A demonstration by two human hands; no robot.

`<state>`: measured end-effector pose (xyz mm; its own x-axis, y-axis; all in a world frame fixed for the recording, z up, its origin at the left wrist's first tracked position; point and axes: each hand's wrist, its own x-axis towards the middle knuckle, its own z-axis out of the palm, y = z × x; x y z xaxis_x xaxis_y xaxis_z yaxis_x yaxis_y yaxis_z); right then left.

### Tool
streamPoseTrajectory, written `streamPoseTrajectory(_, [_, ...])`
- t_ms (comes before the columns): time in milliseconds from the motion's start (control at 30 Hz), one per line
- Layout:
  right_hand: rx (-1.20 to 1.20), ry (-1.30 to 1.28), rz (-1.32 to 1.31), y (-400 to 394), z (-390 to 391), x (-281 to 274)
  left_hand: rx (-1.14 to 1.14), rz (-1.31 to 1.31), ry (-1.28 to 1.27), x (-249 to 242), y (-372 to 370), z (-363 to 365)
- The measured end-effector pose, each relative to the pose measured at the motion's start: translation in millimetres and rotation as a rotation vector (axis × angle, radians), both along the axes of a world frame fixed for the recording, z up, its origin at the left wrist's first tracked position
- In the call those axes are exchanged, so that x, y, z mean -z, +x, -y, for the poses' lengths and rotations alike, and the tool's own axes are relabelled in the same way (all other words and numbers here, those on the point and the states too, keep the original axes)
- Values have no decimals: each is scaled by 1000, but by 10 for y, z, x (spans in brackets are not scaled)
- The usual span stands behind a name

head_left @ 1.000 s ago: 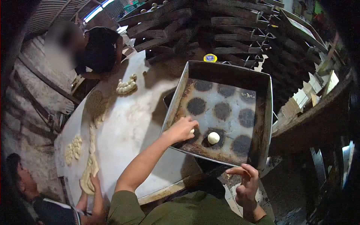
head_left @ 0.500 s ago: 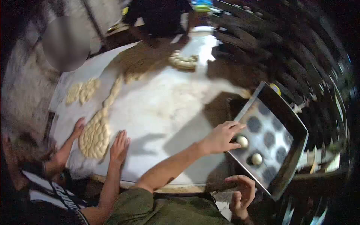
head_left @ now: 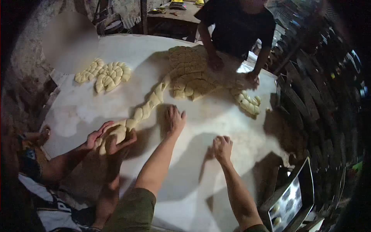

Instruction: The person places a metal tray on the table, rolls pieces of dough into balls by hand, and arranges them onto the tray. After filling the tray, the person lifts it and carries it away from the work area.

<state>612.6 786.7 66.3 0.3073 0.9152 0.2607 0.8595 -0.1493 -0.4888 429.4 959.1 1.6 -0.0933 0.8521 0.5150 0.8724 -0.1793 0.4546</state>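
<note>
My left hand [head_left: 176, 121] is over the white tabletop, just right of a long twisted strip of dough [head_left: 148, 107]. Its fingers look apart, and I see nothing in it. My right hand [head_left: 223, 148] rests lower and further right, fingers curled down; whatever is under them is hidden. Beyond my left hand lies a large scored mass of dough [head_left: 189, 83] that the strip runs up to. At the left, a co-worker's hands [head_left: 101, 133] hold the near end of the strip, a thicker lump of dough [head_left: 117, 133].
Two clusters of cut dough [head_left: 112, 75] sit at the far left. A smaller dough piece [head_left: 248, 103] lies at the far right, near another person [head_left: 239, 29] in dark clothes. A metal tray [head_left: 290, 201] with two dough balls [head_left: 276, 221] stands at the lower right, beside stacked wood [head_left: 309, 100].
My left hand has left the tray and swung left toward the dough strip. My right hand has moved forward onto the table. The view turned left; the co-worker's hands now grip the dough.
</note>
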Motion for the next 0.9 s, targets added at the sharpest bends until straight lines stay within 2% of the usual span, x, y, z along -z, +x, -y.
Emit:
streamPoseTrajectory(33, [-49,0,-28,32,-332,22,-121,38,175,252,36,-370])
streamPoseTrajectory(67, [-88,3,-62,53,-651,48,-116,33,178,57,23,-507])
streamPoseTrajectory(133, [-5,-54,-181,-78,-1255,-42,-150,82,-168,-499,48,-580])
streamPoseTrajectory(233, [338,-164,-273,-106,-2277,359,-171,84,-229,-434,156,-903])
streamPoseTrajectory(267, [398,-190,-308,-172,-2478,349,-148,100,-276,-452,150,-977])
streamPoseTrajectory(300, [459,-216,-343,-236,-2680,342,-88,-48,-131,-297,119,-1024])
streamPoseTrajectory(333, [521,-239,-377,-321,-2875,306,-88,-58,-118,-153,87,-1012])
streamPoseTrajectory(400, [535,-188,-455,-440,-3089,360,-8,170,-220,-673,91,-594])
streamPoseTrajectory(467, [450,-57,-549,-487,-3078,453,-9,250,-104,-475,168,-530])
streamPoseTrajectory(533, [279,123,-672,-460,-2784,638,60,304,-91,-497,143,-416])
streamPoseTrajectory(600, [98,258,-809,-442,-2148,827,76,451,343,-179,192,-423])
streamPoseTrajectory(667, [2,205,-965,-591,-1169,409,127,470,17,61,221,32])
streamPoseTrajectory(700, [69,175,-970,-634,-757,523,289,-97,127,-116,70,427])
streamPoseTrajectory(733, [46,282,-1350,-839,-195,179,398,493,-312,-240,109,829])
streamPoseTrajectory(767, [87,209,-1394,-827,289,248,396,501,-358,-152,158,1334])
streamPoseTrajectory(800, [-5,181,-1598,-839,855,212,393,509,-404,-57,208,1836])
streamPoseTrajectory(833, [86,116,-1642,-860,1325,178,389,516,-451,42,258,2342])
streamPoseTrajectory(867, [217,209,-1531,-1012,1804,44,633,-84,-1,8,189,2861])
streamPoseTrajectory(900, [219,247,-1362,-959,2341,326,636,347,-390,-191,219,3417])
